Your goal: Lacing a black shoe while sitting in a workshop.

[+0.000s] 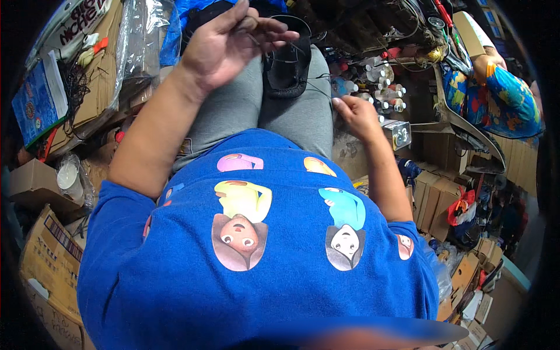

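Note:
A black shoe (286, 73) lies between my thighs, its opening facing up and its far end partly hidden. Over its upper left side hangs my left hand (230, 49), palm turned up. The thumb and forefinger are bent together and the other fingers stretch toward the shoe; a thin dark thread (283, 60) runs across them. To the shoe's right, beside my thigh, my right hand (357, 116) has its thumb and forefinger pinched on a dark thread that leads back to the shoe. Both hands are apart from the shoe.
Several small bottles (382, 84) stand to the right, near a clear box (398, 134). At far right another person's patterned clothing (510, 102) shows. Cardboard boxes (38, 184) and a plastic-wrapped cup (69, 178) sit at left, with a blue package (39, 105) above them.

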Motion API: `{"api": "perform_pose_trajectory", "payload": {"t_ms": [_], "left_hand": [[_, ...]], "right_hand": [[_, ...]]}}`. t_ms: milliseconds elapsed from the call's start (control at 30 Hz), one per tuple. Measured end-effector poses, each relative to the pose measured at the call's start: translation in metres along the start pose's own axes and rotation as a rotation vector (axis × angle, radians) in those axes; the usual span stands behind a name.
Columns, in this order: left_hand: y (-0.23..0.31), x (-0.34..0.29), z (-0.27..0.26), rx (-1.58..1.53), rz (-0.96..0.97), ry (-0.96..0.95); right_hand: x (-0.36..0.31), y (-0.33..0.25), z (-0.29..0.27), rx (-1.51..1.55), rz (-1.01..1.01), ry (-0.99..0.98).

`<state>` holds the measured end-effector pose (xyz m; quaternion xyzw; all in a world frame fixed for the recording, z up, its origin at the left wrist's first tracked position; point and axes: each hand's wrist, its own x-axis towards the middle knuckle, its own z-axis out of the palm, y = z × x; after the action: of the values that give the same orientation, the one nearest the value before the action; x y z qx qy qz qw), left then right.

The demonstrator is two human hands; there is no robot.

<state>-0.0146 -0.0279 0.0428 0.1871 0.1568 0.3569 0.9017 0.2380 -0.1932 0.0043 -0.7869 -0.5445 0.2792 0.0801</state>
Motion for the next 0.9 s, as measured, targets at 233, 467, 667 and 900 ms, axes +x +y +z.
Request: {"api": "perform_pose_trajectory", "payload": {"t_ms": [233, 467, 667, 900], "left_hand": [[0.031, 0.015, -0.086, 0.099, -0.054, -0.041], [0.094, 0.024, -0.131, 1.227, -0.02, 0.303], [0.047, 0.099, -0.085, 1.934, -0.003, 0.057], [0.011, 0.103, -0.078, 2.135, -0.12, 0.11]], "right_hand": [[-0.019, 0.061, 0.036, -0.237, -0.271, 0.229], [-0.026, 0.072, -0.004, 1.087, 0.314, 0.294], [0.036, -0.054, -0.042, 0.425, -0.326, 0.069], [0.077, -0.08, -0.023, -0.048, -0.265, 0.006]]}}
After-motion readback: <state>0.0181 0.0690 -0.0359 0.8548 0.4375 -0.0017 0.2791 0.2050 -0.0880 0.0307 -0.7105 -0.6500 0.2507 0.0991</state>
